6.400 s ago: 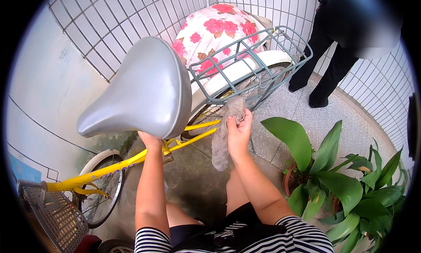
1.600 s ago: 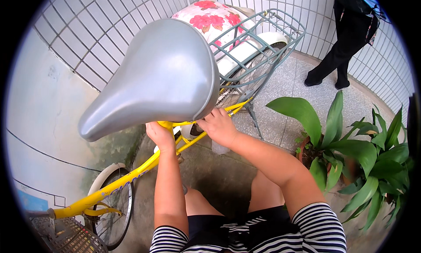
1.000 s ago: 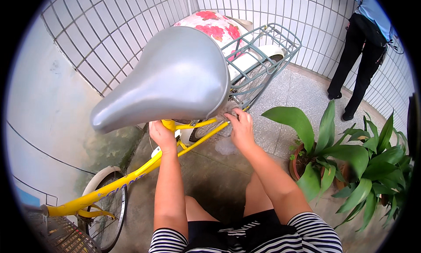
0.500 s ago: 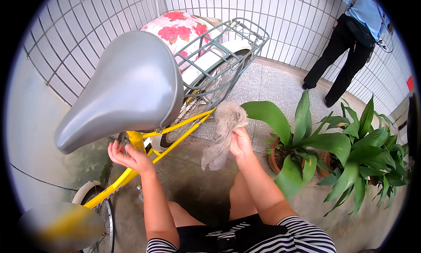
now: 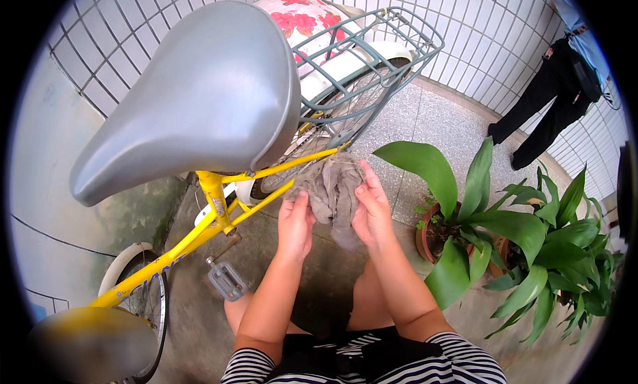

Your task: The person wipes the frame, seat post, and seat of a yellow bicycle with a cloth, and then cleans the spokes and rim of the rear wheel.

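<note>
A crumpled grey-brown cloth [image 5: 332, 184] is stretched between my two hands, just in front of a yellow bicycle frame [image 5: 216, 204]. My left hand [image 5: 296, 224] grips its left side, thumb on top. On its right side, my right hand [image 5: 373, 208] pinches the cloth between thumb and fingers. Above and to the left of my hands is the bicycle's large grey saddle [image 5: 199, 91]. Behind it extends a grey-green wire rear rack [image 5: 372, 58]. A grey pedal [image 5: 227, 279] shows below the frame, left of my left forearm.
Potted plants with broad green leaves [image 5: 508, 224] stand close on my right. A person in black trousers [image 5: 551, 95] is at the far right by the tiled wall [image 5: 478, 38]. A floral-patterned cover [image 5: 299, 18] lies behind the saddle. The front wheel [image 5: 143, 297] is at lower left.
My left hand has moved right, from below the saddle to the cloth, and taken hold of it. The cloth, hanging from my right hand before, is now held between both. The view has shifted.
</note>
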Tool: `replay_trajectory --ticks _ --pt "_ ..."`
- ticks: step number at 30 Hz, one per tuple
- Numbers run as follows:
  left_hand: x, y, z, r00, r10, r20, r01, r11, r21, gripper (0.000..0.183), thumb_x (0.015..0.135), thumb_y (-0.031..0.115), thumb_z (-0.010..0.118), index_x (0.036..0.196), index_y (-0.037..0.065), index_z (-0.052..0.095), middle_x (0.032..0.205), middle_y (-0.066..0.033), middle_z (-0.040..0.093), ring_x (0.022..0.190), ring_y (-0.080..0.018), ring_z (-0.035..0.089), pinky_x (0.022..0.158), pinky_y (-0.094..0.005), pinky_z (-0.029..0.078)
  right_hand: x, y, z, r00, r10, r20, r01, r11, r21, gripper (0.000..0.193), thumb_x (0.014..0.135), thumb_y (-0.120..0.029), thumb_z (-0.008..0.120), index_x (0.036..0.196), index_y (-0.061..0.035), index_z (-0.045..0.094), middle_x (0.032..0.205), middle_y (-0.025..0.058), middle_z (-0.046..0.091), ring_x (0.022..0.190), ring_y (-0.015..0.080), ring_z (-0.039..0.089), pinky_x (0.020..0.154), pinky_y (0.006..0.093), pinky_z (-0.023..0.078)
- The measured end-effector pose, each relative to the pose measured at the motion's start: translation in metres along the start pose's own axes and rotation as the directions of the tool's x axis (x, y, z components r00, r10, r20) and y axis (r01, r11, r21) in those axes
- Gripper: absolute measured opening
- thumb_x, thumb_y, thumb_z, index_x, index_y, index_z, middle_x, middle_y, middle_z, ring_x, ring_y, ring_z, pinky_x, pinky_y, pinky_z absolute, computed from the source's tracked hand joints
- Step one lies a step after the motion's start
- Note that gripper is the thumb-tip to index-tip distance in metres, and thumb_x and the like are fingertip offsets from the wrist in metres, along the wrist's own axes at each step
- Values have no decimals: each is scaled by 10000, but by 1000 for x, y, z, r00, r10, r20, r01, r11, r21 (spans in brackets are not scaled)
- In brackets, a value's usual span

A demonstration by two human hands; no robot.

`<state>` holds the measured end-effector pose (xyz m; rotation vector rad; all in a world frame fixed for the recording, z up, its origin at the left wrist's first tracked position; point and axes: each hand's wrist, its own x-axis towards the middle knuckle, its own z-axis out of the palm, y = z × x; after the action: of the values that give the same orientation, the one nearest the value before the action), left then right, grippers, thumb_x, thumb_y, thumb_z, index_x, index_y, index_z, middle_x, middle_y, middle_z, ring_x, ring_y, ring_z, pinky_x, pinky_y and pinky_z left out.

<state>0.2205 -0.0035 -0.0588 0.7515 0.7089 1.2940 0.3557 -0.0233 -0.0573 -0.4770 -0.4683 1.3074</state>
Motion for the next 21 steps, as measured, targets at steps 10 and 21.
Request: replay_trajectory --ticks 10,21 --pt "6 22 -22 968 -59 -245 40 996 -82 328 925 206 383 1193 23 430 1197 -110 513 1112 -248 496 959 -400 388 7 -2 -17 971 233 52 -230 972 -58 524 840 -45 552 1326 -53 354 1196 85 508 1090 165 492 933 327 409" --pt "5 39 4 988 -105 -112 110 993 44 184 924 192 424 1004 51 511 968 -57 587 856 -141 577 727 -271 476 -1 25 -25 868 380 320 -191 849 -492 561 863 -121 573 1338 -7 297 1282 71 430 1176 146 388 996 311 310"
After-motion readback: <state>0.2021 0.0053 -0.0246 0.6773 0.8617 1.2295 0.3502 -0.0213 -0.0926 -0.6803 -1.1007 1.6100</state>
